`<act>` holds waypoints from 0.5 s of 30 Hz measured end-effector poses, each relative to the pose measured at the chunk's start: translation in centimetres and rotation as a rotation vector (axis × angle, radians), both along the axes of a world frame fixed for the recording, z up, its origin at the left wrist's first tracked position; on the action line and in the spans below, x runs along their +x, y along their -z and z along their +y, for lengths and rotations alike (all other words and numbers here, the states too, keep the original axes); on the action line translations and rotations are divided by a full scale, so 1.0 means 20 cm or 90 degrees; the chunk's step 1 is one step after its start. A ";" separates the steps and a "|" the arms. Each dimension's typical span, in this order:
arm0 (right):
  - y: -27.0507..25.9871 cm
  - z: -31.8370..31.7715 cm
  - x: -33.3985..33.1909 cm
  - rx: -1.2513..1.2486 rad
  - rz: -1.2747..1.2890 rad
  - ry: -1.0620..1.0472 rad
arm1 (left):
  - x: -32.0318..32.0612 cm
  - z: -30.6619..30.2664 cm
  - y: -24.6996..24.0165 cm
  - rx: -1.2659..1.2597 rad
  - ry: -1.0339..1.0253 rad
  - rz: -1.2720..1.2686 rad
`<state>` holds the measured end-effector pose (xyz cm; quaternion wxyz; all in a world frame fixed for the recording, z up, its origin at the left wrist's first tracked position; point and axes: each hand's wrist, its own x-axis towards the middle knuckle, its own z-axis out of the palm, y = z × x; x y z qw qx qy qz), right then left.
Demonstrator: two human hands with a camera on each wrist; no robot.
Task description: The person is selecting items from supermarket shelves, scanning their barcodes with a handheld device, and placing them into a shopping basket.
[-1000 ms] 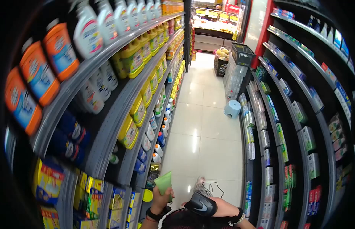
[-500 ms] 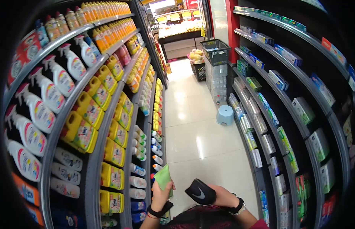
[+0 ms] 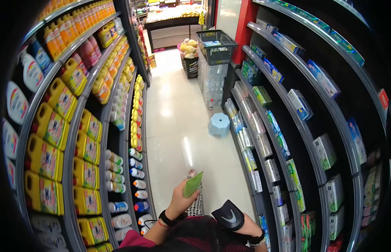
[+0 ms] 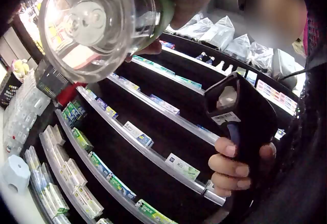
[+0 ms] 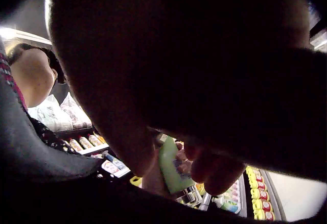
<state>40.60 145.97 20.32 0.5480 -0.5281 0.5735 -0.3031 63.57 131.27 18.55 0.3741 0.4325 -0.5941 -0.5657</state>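
The left hand (image 3: pixel 178 202) grips a light green item (image 3: pixel 193 185) at lower centre in the head view. A clear, round, cup-like container (image 4: pixel 94 22) shows beside the green surface in the left wrist view, close to the camera. To the right, the right hand (image 3: pixel 248 227) holds a black object with a grey swoosh (image 3: pixel 228 216); its fingers (image 4: pixel 230 170) curl round the lower part of the black object (image 4: pixel 258 114) in the left wrist view. The green item (image 5: pixel 173 168) appears beyond dark fingers (image 5: pixel 217 175) in the right wrist view. The hands are apart.
Shelves of yellow jugs (image 3: pixel 44 157) and bottles line the left; shelves of boxed goods (image 3: pixel 325 152) line the right. A blue stool (image 3: pixel 219 125) stands on the tiled floor, before a dark basket (image 3: pixel 216 48) on stacked clear bottles. A counter (image 3: pixel 172 33) crosses the far end.
The head view has shifted, with the stool and baskets now further left in it. The left hand and green item appear further right, nearer the black object. Both hands keep their holds.
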 end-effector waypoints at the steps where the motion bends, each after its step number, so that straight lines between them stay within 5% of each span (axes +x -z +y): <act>1: 0.00 -0.11 -0.03 -0.002 -0.010 0.010 | -0.03 -0.11 0.02 -0.003 0.009 0.006; 3: -0.03 -0.42 -0.07 -0.010 -0.018 0.033 | -0.06 -0.37 0.02 0.085 0.056 0.042; 5: -0.06 -0.72 -0.10 -0.039 0.005 0.034 | -0.11 -0.65 -0.02 0.006 0.051 0.016; 7: -0.14 -1.05 -0.13 -0.054 0.024 0.025 | -0.14 -0.91 -0.09 -0.118 0.015 -0.035; 15: -0.21 -1.97 -0.18 -0.063 -0.029 -0.094 | 0.02 -1.59 0.05 -0.113 -0.209 -0.008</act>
